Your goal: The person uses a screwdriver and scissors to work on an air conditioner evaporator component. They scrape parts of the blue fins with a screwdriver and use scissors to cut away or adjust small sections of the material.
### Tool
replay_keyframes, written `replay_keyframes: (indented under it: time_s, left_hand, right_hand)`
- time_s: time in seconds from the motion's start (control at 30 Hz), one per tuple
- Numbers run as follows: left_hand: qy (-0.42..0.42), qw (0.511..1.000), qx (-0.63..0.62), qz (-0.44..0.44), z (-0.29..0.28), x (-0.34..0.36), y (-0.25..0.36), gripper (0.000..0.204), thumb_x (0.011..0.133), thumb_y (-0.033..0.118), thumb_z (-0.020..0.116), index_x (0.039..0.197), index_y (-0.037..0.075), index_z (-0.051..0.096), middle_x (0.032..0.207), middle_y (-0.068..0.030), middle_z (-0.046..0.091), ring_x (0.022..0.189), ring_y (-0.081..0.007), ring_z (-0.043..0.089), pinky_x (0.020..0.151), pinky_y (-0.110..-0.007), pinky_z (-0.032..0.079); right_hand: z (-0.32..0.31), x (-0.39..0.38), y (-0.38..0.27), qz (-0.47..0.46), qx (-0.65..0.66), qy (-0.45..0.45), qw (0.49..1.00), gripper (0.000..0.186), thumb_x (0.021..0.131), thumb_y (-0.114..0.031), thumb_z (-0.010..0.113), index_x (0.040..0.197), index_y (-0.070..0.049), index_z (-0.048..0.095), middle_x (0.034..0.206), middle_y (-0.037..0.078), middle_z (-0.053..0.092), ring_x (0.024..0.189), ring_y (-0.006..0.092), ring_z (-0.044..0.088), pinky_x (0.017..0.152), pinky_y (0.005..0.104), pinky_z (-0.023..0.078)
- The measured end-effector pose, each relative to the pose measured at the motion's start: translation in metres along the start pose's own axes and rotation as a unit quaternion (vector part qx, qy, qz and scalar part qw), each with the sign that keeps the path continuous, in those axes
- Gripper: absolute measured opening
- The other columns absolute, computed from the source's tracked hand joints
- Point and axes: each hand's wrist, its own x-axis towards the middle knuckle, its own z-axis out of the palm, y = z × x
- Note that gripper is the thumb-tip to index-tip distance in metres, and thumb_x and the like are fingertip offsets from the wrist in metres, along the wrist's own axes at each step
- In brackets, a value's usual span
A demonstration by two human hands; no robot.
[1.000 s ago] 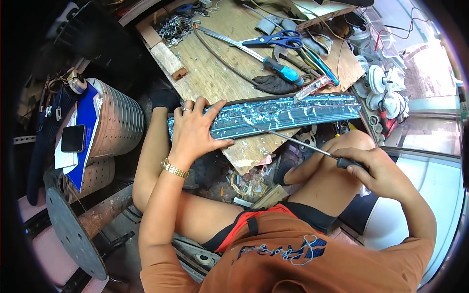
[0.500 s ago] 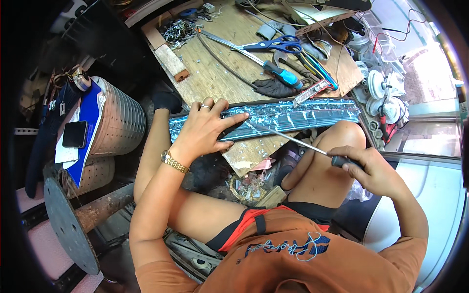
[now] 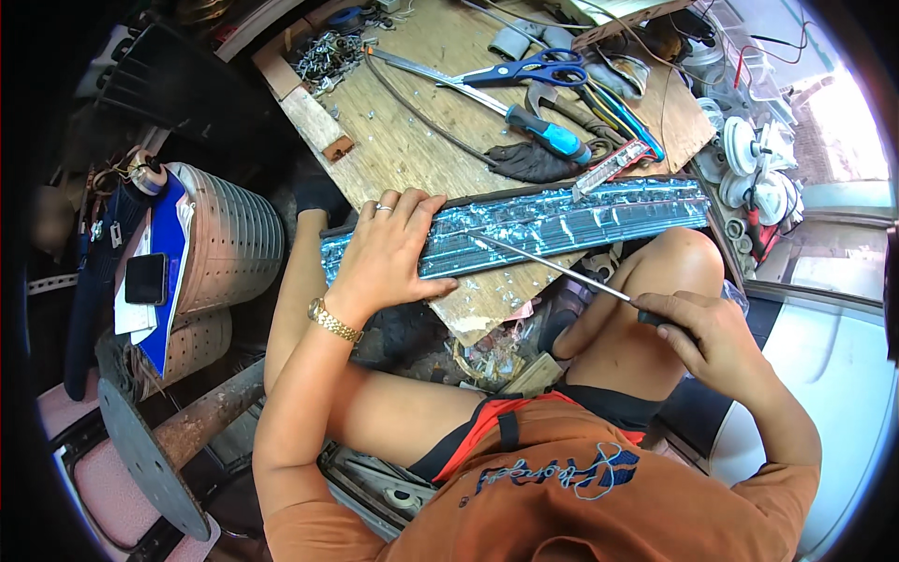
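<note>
A long, dark ribbed panel (image 3: 562, 225) with shiny bluish-silver streaks and flakes on its face lies along the near side of the worktable. My left hand (image 3: 389, 248) spans its left part, fingers laid across the top and thumb by the lower edge, gripping it. In my right hand (image 3: 698, 328) is a long-shafted screwdriver (image 3: 581, 274), fingers wrapped round its dark handle. Its shaft slants up to the left, and the tip meets the panel's face right of my left hand. Across the panel's far edge lies a red-and-silver utility knife (image 3: 613, 169).
On the wooden tabletop (image 3: 421, 131) lie blue-handled scissors (image 3: 538, 70), a blue-handled tool (image 3: 548, 134), a black glove-like cloth (image 3: 529, 164) and a heap of screws (image 3: 328, 61). A perforated metal drum (image 3: 234, 234) at left bears a phone (image 3: 145, 279). White spools (image 3: 749, 150) stand at right.
My left hand's index finger, earlier stretched out toward the screwdriver tip, has drawn back beside the other fingers. The screwdriver stays against the panel. The whole view has shifted slightly.
</note>
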Motion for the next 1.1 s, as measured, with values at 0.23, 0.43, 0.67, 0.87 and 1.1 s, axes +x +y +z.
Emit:
replay_keyframes:
  time_s: [0.23,0.43,0.67,0.87,1.1]
  left_hand:
    - [-0.028,1.0,0.002,-0.006,-0.003,0.004,0.0,0.1,0.065,0.052,0.091,0.148,0.009,0.055,0.132,-0.0146,0.059,0.121,-0.0379,0.057,0.104,-0.051,0.046]
    - [-0.029,0.999,-0.014,-0.015,-0.002,0.005,-0.003,0.099,0.064,0.051,0.092,0.148,0.011,0.056,0.129,-0.0141,0.06,0.121,-0.0375,0.057,0.104,-0.05,0.046]
    - [-0.041,0.999,-0.015,-0.029,-0.004,0.007,-0.001,0.101,0.062,0.053,0.093,0.147,0.012,0.056,0.128,-0.0137,0.06,0.121,-0.0367,0.057,0.103,-0.05,0.045]
    - [-0.053,0.998,-0.012,-0.026,-0.004,0.008,0.001,0.103,0.062,0.051,0.093,0.148,0.01,0.055,0.127,-0.0138,0.059,0.121,-0.0374,0.056,0.105,-0.051,0.044]
    - [-0.06,0.998,-0.005,-0.023,0.0,0.007,0.004,0.106,0.062,0.052,0.093,0.149,0.008,0.054,0.13,-0.0161,0.058,0.122,-0.0383,0.055,0.107,-0.051,0.043]
  right_hand:
    - [0.009,0.002,0.016,-0.019,-0.043,0.028,0.999,0.039,0.09,-0.003,0.071,0.128,-0.011,0.076,0.096,0.013,0.074,0.084,0.0358,0.073,0.077,0.0452,0.058]
    - [-0.005,0.013,0.031,-0.105,-0.215,0.039,0.97,0.043,0.089,-0.013,0.076,0.131,-0.023,0.076,0.083,0.005,0.067,0.074,0.0287,0.07,0.063,0.0417,0.057]
    - [-0.011,0.025,0.043,-0.103,-0.152,0.025,0.983,0.041,0.087,-0.012,0.077,0.127,-0.023,0.077,0.092,0.002,0.071,0.073,0.0272,0.07,0.064,0.0411,0.056]
    - [-0.011,0.05,0.07,-0.189,-0.18,0.043,0.964,0.044,0.082,-0.006,0.076,0.125,-0.018,0.078,0.085,0.006,0.065,0.071,0.0281,0.067,0.064,0.0432,0.054]
    - [0.025,0.03,0.077,-0.129,-0.029,-0.016,0.991,0.047,0.087,-0.003,0.072,0.133,-0.011,0.07,0.101,0.012,0.074,0.086,0.0331,0.074,0.075,0.0445,0.059]
